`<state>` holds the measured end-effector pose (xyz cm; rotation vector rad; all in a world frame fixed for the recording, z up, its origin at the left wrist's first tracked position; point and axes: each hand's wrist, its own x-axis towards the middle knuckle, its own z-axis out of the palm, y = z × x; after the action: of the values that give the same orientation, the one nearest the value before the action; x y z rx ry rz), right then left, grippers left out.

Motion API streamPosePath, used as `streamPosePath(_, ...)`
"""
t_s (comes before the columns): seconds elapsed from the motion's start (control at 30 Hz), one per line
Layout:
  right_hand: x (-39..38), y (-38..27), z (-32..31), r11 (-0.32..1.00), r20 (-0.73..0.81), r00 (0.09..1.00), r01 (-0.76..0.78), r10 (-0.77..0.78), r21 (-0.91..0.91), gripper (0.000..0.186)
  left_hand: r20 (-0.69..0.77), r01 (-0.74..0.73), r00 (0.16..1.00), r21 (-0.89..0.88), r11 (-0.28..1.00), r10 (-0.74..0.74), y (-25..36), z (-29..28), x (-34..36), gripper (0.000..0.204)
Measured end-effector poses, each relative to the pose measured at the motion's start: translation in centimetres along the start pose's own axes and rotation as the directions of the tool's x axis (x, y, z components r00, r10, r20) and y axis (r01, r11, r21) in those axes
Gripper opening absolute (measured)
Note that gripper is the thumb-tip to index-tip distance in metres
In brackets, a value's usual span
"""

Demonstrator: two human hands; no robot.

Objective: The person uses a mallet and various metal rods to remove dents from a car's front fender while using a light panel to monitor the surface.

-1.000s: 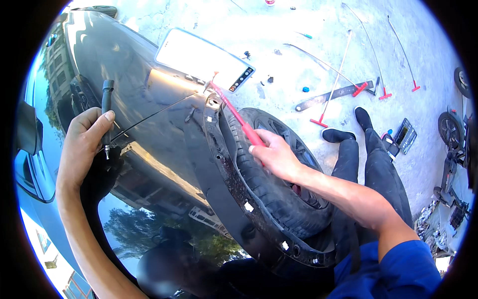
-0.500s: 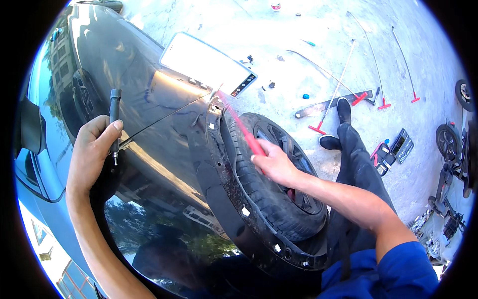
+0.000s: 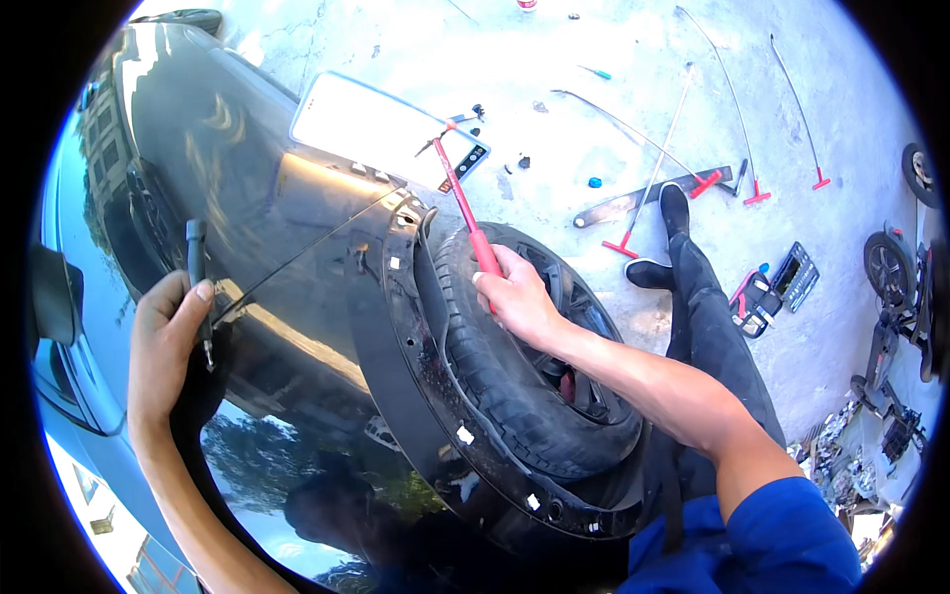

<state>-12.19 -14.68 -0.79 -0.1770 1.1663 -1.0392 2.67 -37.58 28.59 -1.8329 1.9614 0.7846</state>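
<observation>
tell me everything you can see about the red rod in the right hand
The long thin red rod looks like metal with a red coating. The right hand is closed round its lower end, above the black rubber tyre. It slants up and away to the left, past the edge of the glossy black car fender, and its far tip ends near the white rectangular panel on the concrete ground. What the tip touches is unclear.

Glossy dark fender (image 3: pixel 257 228), matt rubber tyre (image 3: pixel 495 376), seemingly plastic red handle (image 3: pixel 465 213)

Two hands work at one dark car: left hand (image 3: pixel 163 346), right hand (image 3: pixel 520 302). One tyre (image 3: pixel 505 386). Four red-handled rods lie on the ground (image 3: pixel 554 59).
</observation>
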Motion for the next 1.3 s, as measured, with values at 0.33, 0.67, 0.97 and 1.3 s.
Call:
streamPosePath(0.33,2.4,1.1,-0.3,0.995,-0.067,0.997,0.041,-0.047,-0.094,0.037,0.013,0.045,0.999,0.006,0.999,-0.045,1.0,0.4,-0.2,0.029)
streamPosePath(0.67,2.7,1.2,-0.2,0.995,-0.033,0.998,-0.055,0.053,-0.085,0.043,0.033,0.010,0.999,0.043,0.999,-0.012,0.1,-0.3,0.2,0.028)
streamPosePath(0.97,2.1,0.1,-0.9,0.994,-0.047,0.993,-0.109,0.110,0.027,0.032,0.021,0.073,0.997,-0.025,0.997,-0.072,1.1,0.3,0.0,0.031)
streamPosePath(1.3,2.3,0.0,-1.2,0.992,-0.009,0.995,-0.104,0.104,-0.069,0.035,0.037,0.069,0.997,0.007,0.998,-0.070,0.4,0.0,0.2,0.033)
